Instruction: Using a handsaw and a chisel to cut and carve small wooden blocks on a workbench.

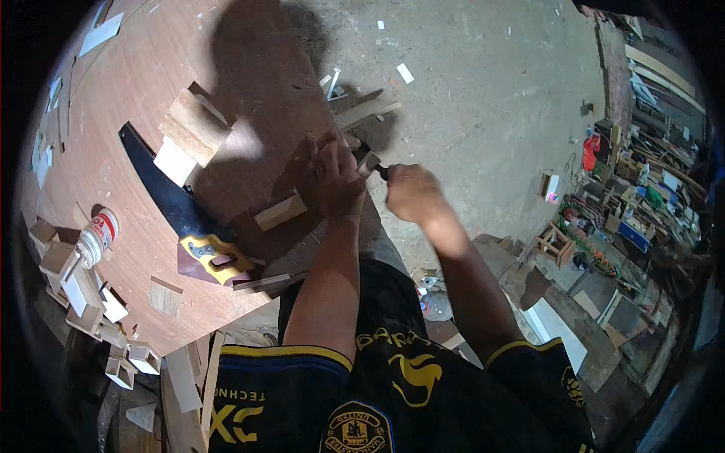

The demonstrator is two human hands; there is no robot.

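At the right edge of the wooden table (151, 68), my left hand (337, 180) is closed on a small wooden piece (368, 164), holding it against the edge. My right hand (415, 195), just right of it, is closed round a dark-handled tool (383, 173). The tool's working end meets the wooden piece, and its kind cannot be made out. Left of my left hand lies a small wooden block (281, 211). Farther left is a handsaw (160, 181) with a dark blade and a yellow and black handle. Light wood blocks (198, 124) lie against its blade.
A white tub (98, 235) with red print lies near small wooden boxes (84, 318) at the table's left edge. Wood offcuts (370, 113) lie beyond my hands, on the concrete floor (468, 98). Piled scrap and a small wooden stool (555, 245) stand at the right.
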